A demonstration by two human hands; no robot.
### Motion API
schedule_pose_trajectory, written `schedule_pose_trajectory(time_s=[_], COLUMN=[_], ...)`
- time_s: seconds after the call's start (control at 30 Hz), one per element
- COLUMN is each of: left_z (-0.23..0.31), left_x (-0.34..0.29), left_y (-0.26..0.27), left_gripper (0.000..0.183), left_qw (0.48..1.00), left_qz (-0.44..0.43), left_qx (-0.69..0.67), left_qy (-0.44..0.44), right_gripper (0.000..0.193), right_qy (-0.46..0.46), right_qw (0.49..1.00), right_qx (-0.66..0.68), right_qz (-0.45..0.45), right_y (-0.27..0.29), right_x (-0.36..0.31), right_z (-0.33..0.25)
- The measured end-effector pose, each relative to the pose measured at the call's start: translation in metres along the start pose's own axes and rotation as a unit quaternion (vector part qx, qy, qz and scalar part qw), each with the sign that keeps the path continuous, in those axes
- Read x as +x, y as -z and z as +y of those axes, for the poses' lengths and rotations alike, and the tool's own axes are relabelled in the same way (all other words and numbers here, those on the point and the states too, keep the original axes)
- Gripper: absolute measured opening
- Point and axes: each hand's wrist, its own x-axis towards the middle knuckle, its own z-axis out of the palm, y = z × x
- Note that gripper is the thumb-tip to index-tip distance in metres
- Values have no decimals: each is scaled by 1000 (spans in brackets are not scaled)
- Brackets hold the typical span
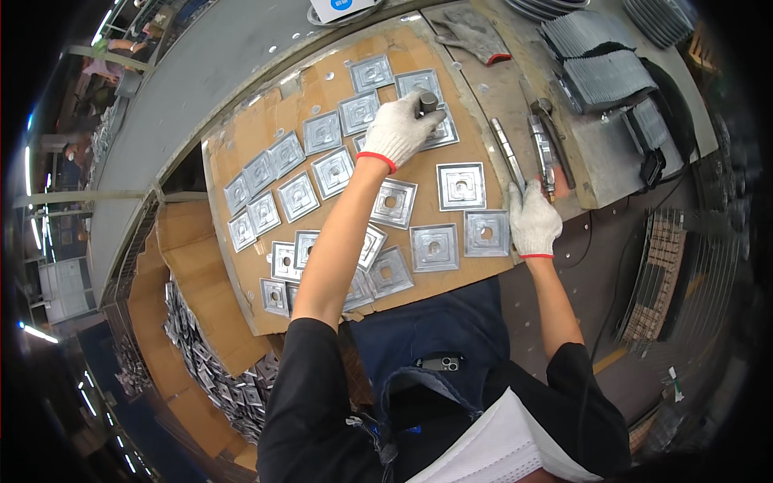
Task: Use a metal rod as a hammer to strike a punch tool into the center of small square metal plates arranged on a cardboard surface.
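Your left grip (398, 133) clasps a short dark-grey cylinder (428, 101), probably dense, rigid and best taken round its sides, above square silver metal plates (358, 111) on the desk (503, 92), while your right grip (534, 220) grasps a slim silver metal rod (506, 148).

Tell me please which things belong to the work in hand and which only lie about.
Likely in the work:
square metal plates
cardboard sheet under them
dark cylinder in the left hand
metal rod at the right hand

Likely just lying about:
grey glove
ribbed metal stacks
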Motion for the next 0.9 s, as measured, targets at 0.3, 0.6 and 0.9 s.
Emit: schedule_pose_trajectory(time_s=[0.3, 0.6, 0.9], left_z=[-13, -21, -27], left_x=[-12, -27, -24], left_y=[-7, -24, -14], left_gripper=[50, 45, 44], left_qw=[1000, 999, 998], left_qz=[-8, 6, -21], left_qx=[-20, 26, 10], left_qy=[5, -41, -53], right_gripper=[39, 44, 39], right_qy=[-51, -50, 52], right_qw=[995, 978, 936], right_qx=[20, 122, 346], right_qz=[-85, -161, -44], right_y=[13, 38, 149], right_x=[4, 16, 47], right_z=[-5, 4, -100])
